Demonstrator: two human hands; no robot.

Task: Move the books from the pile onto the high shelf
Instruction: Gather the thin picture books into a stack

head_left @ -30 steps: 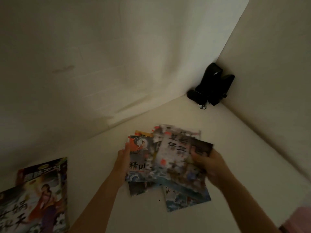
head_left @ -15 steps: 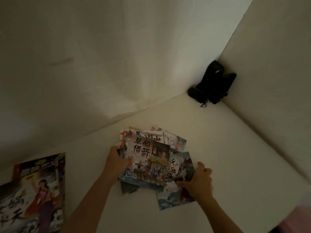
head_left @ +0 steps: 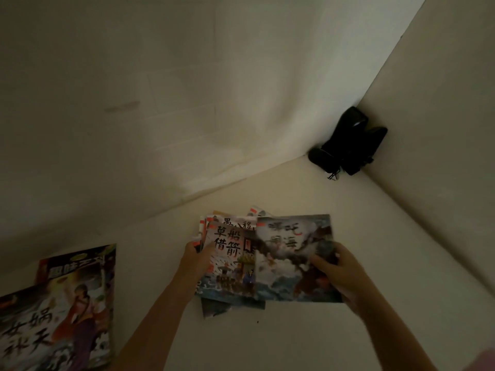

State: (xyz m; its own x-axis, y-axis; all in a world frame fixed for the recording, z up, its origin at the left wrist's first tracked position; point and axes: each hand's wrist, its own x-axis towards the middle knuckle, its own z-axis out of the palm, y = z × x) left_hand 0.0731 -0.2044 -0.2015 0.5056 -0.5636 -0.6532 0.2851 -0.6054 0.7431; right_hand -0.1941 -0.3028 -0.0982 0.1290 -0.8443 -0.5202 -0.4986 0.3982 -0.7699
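Observation:
A loose pile of thin picture books (head_left: 230,253) with painted covers and black Chinese characters lies on the white shelf (head_left: 308,338). My left hand (head_left: 197,259) grips the pile's left edge, thumb on the top cover. My right hand (head_left: 338,274) holds one book with a stormy blue-grey cover (head_left: 289,253) by its right edge, lifted a little above the right side of the pile. The lower books are mostly hidden under the top ones.
Two larger picture books (head_left: 67,311) lie overlapped at the shelf's left, near the frame edge. A black object (head_left: 348,141) sits in the far right corner where the two white walls meet. Bare shelf surface stretches in front of the pile.
My right hand has picked up the blue-grey book from the pile's lower right and raised it over the right side. My left hand stays on the pile's left edge.

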